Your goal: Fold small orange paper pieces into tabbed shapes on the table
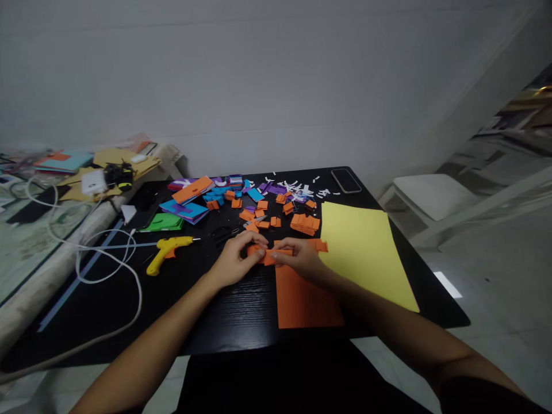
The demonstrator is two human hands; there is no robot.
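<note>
Between my two hands is a small strip of orange paper, just above the black table. My left hand pinches its left end with thumb and fingers. The right end is gripped by my right hand, whose wrist lies over a larger orange sheet. Beyond the hands lie small folded orange pieces, some stacked and some scattered. A pair of scissors rests among them, its handles toward my left hand.
A yellow glue gun lies at left, near a white cable. Yellow sheets cover the table's right part. Farther back are white paper scraps, blue folded paper, green paper and a phone. A white stool stands right.
</note>
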